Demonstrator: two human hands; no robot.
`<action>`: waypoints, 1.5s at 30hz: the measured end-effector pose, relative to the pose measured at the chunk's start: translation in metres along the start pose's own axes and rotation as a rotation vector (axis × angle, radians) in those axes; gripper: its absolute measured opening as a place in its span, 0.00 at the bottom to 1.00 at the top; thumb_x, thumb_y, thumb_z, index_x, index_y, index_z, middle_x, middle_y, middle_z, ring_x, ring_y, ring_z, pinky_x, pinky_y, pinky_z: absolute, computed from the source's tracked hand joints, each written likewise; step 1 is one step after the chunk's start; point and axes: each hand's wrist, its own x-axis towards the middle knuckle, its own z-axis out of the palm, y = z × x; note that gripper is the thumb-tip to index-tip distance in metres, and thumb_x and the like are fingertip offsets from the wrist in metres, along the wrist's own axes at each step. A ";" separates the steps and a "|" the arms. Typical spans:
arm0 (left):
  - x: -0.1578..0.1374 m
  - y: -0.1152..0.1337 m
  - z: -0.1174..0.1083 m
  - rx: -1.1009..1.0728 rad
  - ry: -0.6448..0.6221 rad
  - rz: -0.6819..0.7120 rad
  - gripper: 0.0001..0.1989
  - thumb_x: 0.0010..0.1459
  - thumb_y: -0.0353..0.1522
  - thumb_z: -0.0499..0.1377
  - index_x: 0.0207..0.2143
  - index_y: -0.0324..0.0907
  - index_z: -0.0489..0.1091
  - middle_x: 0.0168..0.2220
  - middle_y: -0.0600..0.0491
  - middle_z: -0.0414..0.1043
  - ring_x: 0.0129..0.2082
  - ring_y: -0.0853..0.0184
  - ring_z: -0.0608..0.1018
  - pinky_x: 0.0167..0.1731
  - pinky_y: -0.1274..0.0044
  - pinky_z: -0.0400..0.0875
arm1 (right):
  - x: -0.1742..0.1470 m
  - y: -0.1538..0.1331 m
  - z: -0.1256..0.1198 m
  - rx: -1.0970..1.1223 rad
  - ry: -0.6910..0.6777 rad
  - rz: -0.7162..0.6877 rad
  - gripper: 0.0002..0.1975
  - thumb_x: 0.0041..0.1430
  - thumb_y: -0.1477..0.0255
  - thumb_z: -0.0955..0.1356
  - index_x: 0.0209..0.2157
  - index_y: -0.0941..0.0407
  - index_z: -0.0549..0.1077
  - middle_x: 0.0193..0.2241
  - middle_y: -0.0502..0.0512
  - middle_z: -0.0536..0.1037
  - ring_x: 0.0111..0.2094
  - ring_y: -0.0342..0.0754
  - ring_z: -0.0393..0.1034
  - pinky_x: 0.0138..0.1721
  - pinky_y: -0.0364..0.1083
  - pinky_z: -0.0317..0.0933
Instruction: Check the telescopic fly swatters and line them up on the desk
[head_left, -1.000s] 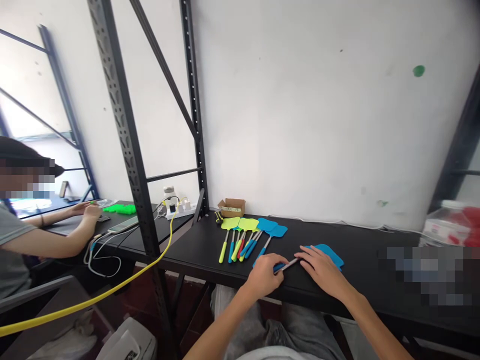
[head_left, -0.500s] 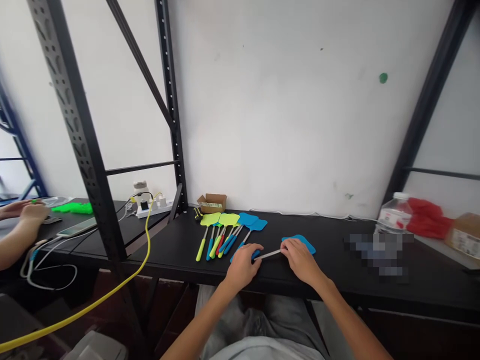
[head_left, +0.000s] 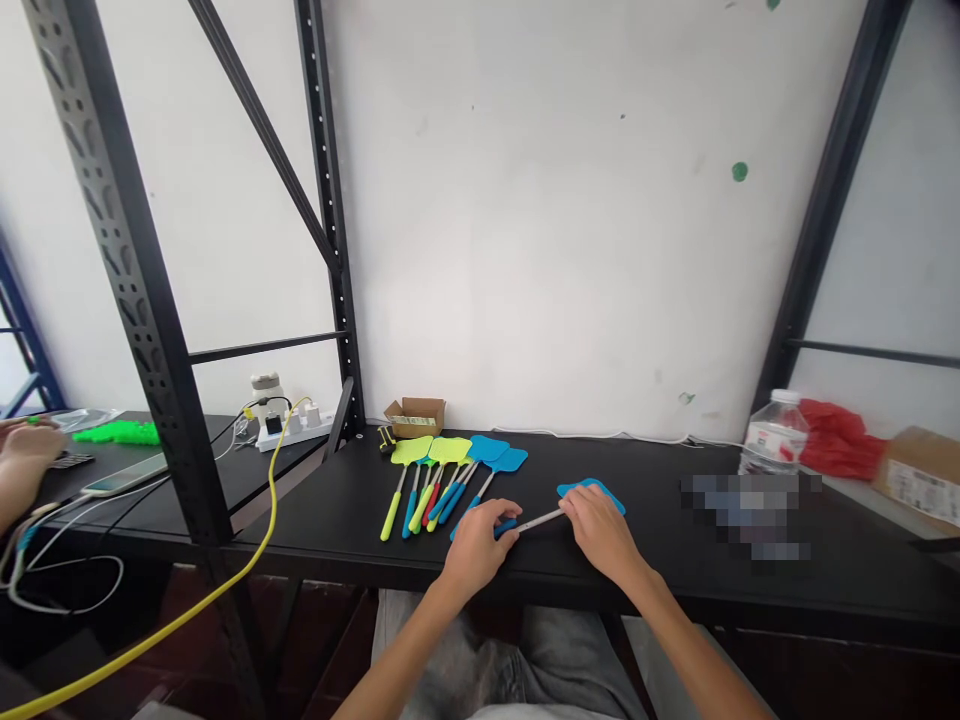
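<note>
The left hand point(head_left: 481, 545) is curled around the blue grip of a fly swatter point(head_left: 541, 519), and the right hand point(head_left: 600, 525) pinches its grey shaft close to the blue head. This swatter lies near the front edge of the counter point(head_left: 652, 525). Left of it, fanned lime and blue swatters point(head_left: 450, 452) point their grips toward that edge. By the back-left corner sits a small open box point(head_left: 415, 418); a clear bottle point(head_left: 775, 440) stands toward the back edge, at right, beside red material point(head_left: 840, 440).
</note>
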 end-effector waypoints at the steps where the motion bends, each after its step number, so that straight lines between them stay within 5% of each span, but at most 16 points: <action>1: 0.000 0.000 0.000 0.003 0.001 -0.002 0.14 0.55 0.30 0.59 0.44 0.47 0.74 0.43 0.52 0.76 0.40 0.62 0.75 0.42 0.70 0.70 | 0.000 0.001 0.001 -0.013 0.007 0.005 0.21 0.71 0.66 0.53 0.27 0.53 0.66 0.28 0.56 0.72 0.33 0.52 0.64 0.36 0.50 0.56; 7: 0.003 0.002 -0.005 -0.095 0.050 -0.027 0.12 0.55 0.32 0.59 0.43 0.46 0.75 0.43 0.53 0.77 0.36 0.64 0.74 0.41 0.72 0.70 | 0.001 0.001 -0.002 0.048 0.032 0.082 0.23 0.70 0.64 0.52 0.25 0.52 0.67 0.27 0.55 0.74 0.34 0.52 0.67 0.36 0.49 0.58; 13: 0.009 -0.002 -0.008 -0.364 0.093 -0.088 0.15 0.56 0.38 0.59 0.43 0.40 0.74 0.41 0.49 0.77 0.25 0.71 0.72 0.29 0.76 0.69 | 0.003 0.010 -0.005 0.268 0.010 0.297 0.25 0.68 0.56 0.52 0.25 0.51 0.69 0.29 0.55 0.78 0.34 0.54 0.71 0.35 0.49 0.61; 20: 0.011 -0.006 -0.010 -0.607 0.114 -0.161 0.20 0.60 0.43 0.55 0.45 0.37 0.70 0.35 0.47 0.76 0.16 0.77 0.61 0.17 0.81 0.55 | 0.004 0.033 0.005 0.687 0.148 0.541 0.25 0.62 0.49 0.57 0.33 0.53 0.74 0.30 0.59 0.79 0.32 0.56 0.75 0.29 0.47 0.64; 25: 0.010 -0.006 -0.009 -0.609 0.123 -0.131 0.19 0.58 0.39 0.59 0.49 0.39 0.65 0.37 0.47 0.77 0.22 0.75 0.65 0.22 0.81 0.61 | 0.006 0.028 0.003 0.679 0.200 0.505 0.24 0.58 0.48 0.60 0.36 0.54 0.75 0.21 0.52 0.73 0.23 0.50 0.67 0.23 0.46 0.61; 30: 0.010 -0.008 -0.006 -0.549 0.114 -0.038 0.19 0.62 0.43 0.55 0.47 0.39 0.69 0.38 0.47 0.75 0.26 0.71 0.69 0.26 0.79 0.64 | 0.007 0.015 -0.008 0.705 0.115 0.415 0.25 0.57 0.47 0.62 0.35 0.55 0.76 0.24 0.54 0.74 0.27 0.50 0.68 0.26 0.45 0.61; 37: 0.009 -0.008 -0.006 -0.478 0.279 -0.056 0.14 0.57 0.39 0.60 0.44 0.42 0.71 0.39 0.51 0.71 0.39 0.65 0.74 0.41 0.75 0.68 | 0.006 0.007 -0.018 0.739 -0.011 0.321 0.26 0.58 0.47 0.62 0.32 0.55 0.78 0.27 0.55 0.76 0.29 0.50 0.69 0.28 0.44 0.60; 40: 0.009 -0.011 -0.006 -0.595 0.288 -0.099 0.16 0.56 0.40 0.61 0.44 0.42 0.68 0.39 0.50 0.70 0.34 0.68 0.73 0.31 0.79 0.68 | 0.007 0.008 -0.018 0.740 -0.023 0.334 0.26 0.58 0.47 0.62 0.31 0.55 0.78 0.26 0.55 0.75 0.27 0.49 0.68 0.26 0.44 0.59; 45: 0.013 -0.018 -0.005 -0.727 0.173 -0.174 0.23 0.58 0.47 0.58 0.47 0.39 0.68 0.31 0.53 0.68 0.18 0.77 0.60 0.15 0.83 0.54 | 0.007 0.010 -0.017 0.750 -0.031 0.338 0.26 0.58 0.48 0.63 0.31 0.56 0.78 0.24 0.55 0.74 0.26 0.48 0.67 0.25 0.43 0.58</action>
